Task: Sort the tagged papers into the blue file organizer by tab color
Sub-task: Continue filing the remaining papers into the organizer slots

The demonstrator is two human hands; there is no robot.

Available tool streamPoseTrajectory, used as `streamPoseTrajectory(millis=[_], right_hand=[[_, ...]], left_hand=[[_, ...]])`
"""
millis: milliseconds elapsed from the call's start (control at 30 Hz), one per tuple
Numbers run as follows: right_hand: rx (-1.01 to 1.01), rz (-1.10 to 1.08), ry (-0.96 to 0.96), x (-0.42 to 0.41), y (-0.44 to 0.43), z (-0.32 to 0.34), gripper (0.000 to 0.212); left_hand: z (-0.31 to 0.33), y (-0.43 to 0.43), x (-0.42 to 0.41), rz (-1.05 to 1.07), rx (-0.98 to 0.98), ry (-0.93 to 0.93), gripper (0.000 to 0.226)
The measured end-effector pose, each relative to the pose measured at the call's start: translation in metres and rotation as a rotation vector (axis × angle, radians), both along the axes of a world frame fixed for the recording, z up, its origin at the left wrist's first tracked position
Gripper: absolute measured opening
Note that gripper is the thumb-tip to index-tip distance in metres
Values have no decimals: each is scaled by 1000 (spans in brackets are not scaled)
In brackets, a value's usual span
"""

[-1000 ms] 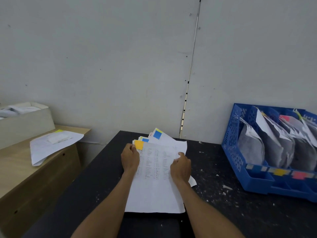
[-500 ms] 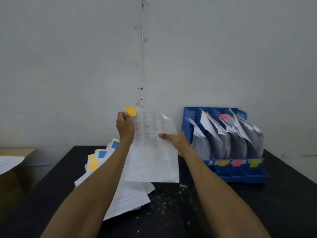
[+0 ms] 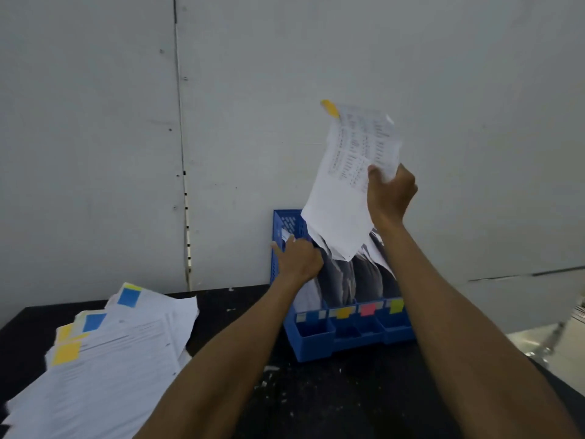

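Note:
My right hand [image 3: 391, 194] grips a printed sheet with an orange tab [image 3: 348, 172] and holds it upright above the blue file organizer [image 3: 316, 339]. The sheet's lower corner hangs over the papers standing in the organizer. My left hand [image 3: 299, 259] reaches into the organizer's left side, its fingers on the filed papers there and the thumb stretched toward the left wall. Coloured labels, orange, pink and yellow-green, mark the organizer's front edge. A loose pile of tagged papers [image 3: 120, 353] with blue and yellow tabs lies on the black table at the left.
The black table [image 3: 316, 403] carries white crumbs and scraps in front of the organizer. A grey panelled wall stands directly behind. A pale surface with a metal part [image 3: 550, 343] shows at the right edge.
My left hand has let go of the orange-tabbed sheet and moved down to the organizer's papers. My right hand alone has carried the sheet right and up over the organizer.

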State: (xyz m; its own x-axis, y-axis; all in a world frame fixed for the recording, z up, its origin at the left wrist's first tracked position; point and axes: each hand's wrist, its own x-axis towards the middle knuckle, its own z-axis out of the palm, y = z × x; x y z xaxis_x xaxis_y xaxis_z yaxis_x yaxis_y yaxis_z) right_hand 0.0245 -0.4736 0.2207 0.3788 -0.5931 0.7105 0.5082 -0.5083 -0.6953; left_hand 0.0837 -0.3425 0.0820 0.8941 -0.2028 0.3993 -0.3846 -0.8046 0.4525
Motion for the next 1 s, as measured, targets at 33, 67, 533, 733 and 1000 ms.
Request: streamPoseTrajectory(millis=[33,67,533,733,1000], right_hand=[[-23,-27,-30,0,-2,1,15],[-52,-58,-58,1,-5,1,15],[-465,-222,-192,42,-4,-42,24],[-476,-198,-107,54,1,-70,26],[-759,-322,-67,50,3,-78,31]], left_hand=[[1,-8,0,-25,37,25,28],[2,-15,0,-51,84,4,27],[-20,-67,21,-54,249,-535,70],[-24,-44,34,-222,53,-414,31],[-24,-10,40,-95,-529,-433,29]])
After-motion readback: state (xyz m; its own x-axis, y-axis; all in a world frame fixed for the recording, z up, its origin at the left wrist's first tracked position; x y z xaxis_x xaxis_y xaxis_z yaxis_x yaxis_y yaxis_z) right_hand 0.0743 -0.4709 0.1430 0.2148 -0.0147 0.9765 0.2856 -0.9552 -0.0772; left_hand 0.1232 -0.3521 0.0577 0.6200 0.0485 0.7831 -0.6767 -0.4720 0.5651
